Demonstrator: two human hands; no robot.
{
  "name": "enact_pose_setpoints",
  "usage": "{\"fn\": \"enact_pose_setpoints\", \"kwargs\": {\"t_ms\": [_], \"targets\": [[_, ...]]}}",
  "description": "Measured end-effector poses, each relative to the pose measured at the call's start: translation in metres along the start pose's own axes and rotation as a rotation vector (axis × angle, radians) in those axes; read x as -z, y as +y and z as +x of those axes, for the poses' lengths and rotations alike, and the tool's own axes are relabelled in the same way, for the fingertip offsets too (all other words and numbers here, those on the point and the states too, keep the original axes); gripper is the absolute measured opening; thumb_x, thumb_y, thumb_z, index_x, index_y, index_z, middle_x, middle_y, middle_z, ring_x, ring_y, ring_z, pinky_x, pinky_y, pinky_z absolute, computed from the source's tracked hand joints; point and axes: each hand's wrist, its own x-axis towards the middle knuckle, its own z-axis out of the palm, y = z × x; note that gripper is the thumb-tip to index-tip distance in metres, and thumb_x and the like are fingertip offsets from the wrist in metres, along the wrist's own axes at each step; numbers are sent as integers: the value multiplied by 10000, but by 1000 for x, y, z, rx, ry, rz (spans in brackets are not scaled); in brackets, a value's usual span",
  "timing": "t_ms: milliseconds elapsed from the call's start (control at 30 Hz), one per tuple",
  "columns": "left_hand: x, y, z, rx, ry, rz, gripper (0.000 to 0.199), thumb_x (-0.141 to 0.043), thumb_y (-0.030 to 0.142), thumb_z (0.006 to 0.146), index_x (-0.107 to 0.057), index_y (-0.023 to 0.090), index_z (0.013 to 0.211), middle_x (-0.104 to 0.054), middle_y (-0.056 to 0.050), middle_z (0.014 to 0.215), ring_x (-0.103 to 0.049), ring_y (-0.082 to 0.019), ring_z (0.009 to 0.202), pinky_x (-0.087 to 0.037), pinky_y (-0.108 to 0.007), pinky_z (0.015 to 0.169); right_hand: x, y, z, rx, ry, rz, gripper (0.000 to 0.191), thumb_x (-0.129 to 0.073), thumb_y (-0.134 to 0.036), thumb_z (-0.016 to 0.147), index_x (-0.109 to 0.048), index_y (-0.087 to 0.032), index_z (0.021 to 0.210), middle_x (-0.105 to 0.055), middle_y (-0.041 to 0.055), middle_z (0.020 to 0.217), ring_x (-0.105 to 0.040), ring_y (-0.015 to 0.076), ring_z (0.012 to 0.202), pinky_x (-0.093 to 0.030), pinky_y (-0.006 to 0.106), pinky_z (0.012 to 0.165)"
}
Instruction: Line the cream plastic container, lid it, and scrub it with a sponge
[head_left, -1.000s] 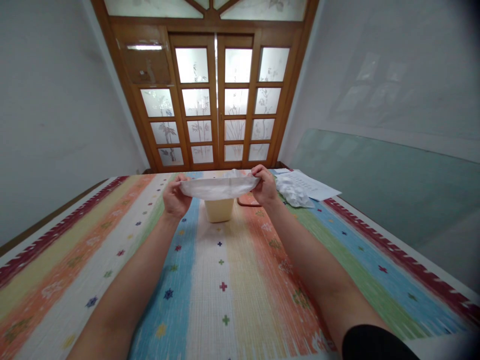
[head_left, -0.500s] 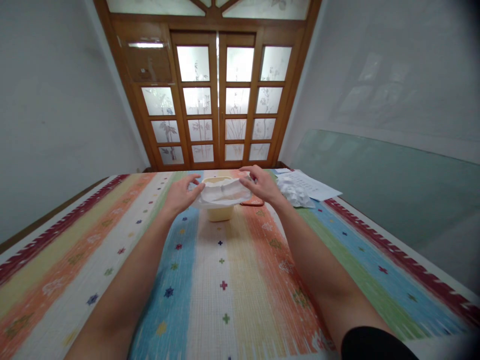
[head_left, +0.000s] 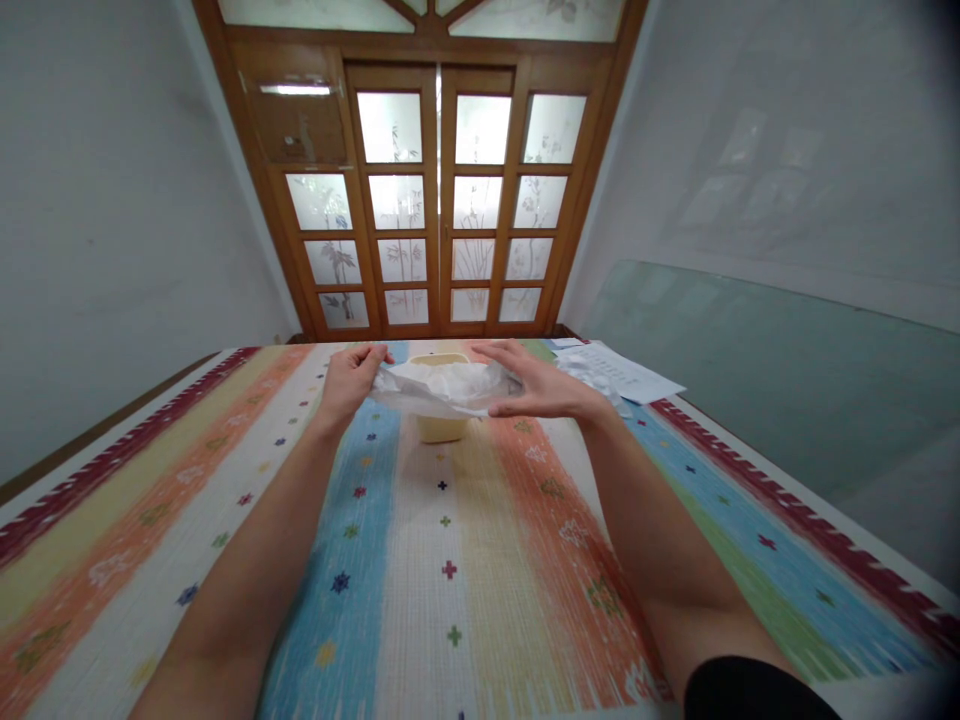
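Observation:
A small pale yellow container [head_left: 442, 430] stands near the far middle of the striped tablecloth. Over its top lies a thin white plastic bag [head_left: 427, 398], spread to both sides and hiding much of the rim. My left hand [head_left: 352, 380] is closed, pinching the bag's left edge between thumb and fingers. At the other side, my right hand [head_left: 536, 382] reaches along the bag's right end, thumb below and fingers stretched above, with a gap between them. Its thumb looks to touch the bag.
Crumpled white plastic [head_left: 592, 375] lies to the right of my right hand, partly covered by it. Beside it is a printed sheet of paper [head_left: 637, 378]. The striped tablecloth [head_left: 450, 540] covers the table. A greenish glass panel [head_left: 780, 370] leans on the right wall.
My left hand has moved slightly left and closed on the bag's edge. My right hand has shifted right, turning flatter. The bag is now pulled wider and hangs lower in front.

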Motion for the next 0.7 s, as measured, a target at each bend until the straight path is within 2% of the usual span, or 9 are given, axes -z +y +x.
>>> {"fn": "enact_pose_setpoints", "kwargs": {"t_ms": [67,133,233,300,400,433,500,600,700], "targets": [[-2,0,1,62,29,-104,423,-693,575,870,-732,183,714,-462,27,516,-339,-105,455,-202,-250,451,-1,-8,-1,2,-47,-33,898,-867,-620,736,-542,-370,1535,-585,85,1439,-570,339,1317,-456,490,1129],[-2,2,3,102,60,-202,437,-707,594,861,-699,185,707,-451,33,532,-343,-101,451,-210,-253,447,-6,-14,-1,-36,-81,-96,744,-876,-542,749,-650,-340,1428,-685,82,1295,-643,321,1167,-490,440,1020],[-1,6,4,103,102,-329,431,-735,588,854,-680,179,730,-483,31,580,-391,-94,469,-258,-246,459,-17,-18,2,-134,-146,-206,277,-822,-390,804,-787,-269,1050,-739,45,896,-651,239,807,-450,337,764],[-1,10,3,86,103,-388,426,-753,585,846,-684,175,749,-499,34,579,-418,-91,473,-296,-237,472,-24,-19,5,-185,-122,-272,54,-732,-286,845,-751,-237,831,-686,27,731,-586,193,674,-367,309,666],[-3,16,-3,46,1,-457,448,-701,623,885,-713,178,835,-569,20,564,-546,-125,524,-441,-244,567,-30,-22,11,-204,58,-277,122,-618,-194,862,-712,-222,790,-670,22,712,-569,176,670,-324,299,642],[-5,18,-5,25,-51,-485,469,-664,643,908,-724,178,887,-633,-3,608,-621,-150,594,-501,-265,643,-31,-23,13,-206,132,-238,134,-595,-191,871,-714,-219,815,-664,17,705,-570,173,671,-328,294,641],[-7,21,-9,-30,-160,-525,502,-615,659,936,-735,178,1014,-767,-74,828,-738,-212,834,-565,-338,847,-33,-26,15,-210,280,-106,165,-556,-197,895,-720,-214,877,-645,3,682,-571,167,660,-351,284,640],[-12,24,-17,-133,-355,-450,495,-667,581,939,-700,197,1248,-752,-144,1270,-687,-289,1241,-481,-453,1121,-40,-28,18,-187,446,124,205,-521,-200,917,-723,-209,945,-674,3,744,-601,165,692,-409,271,658],[-20,27,-27,-255,-555,-204,709,-788,476,874,-547,267,1507,-567,-132,1561,-508,-320,1470,-357,-509,1244,-51,-32,20,-88,466,304,209,-519,-236,959,-725,-213,982,-719,22,876,-650,177,802,-476,279,719]]}}
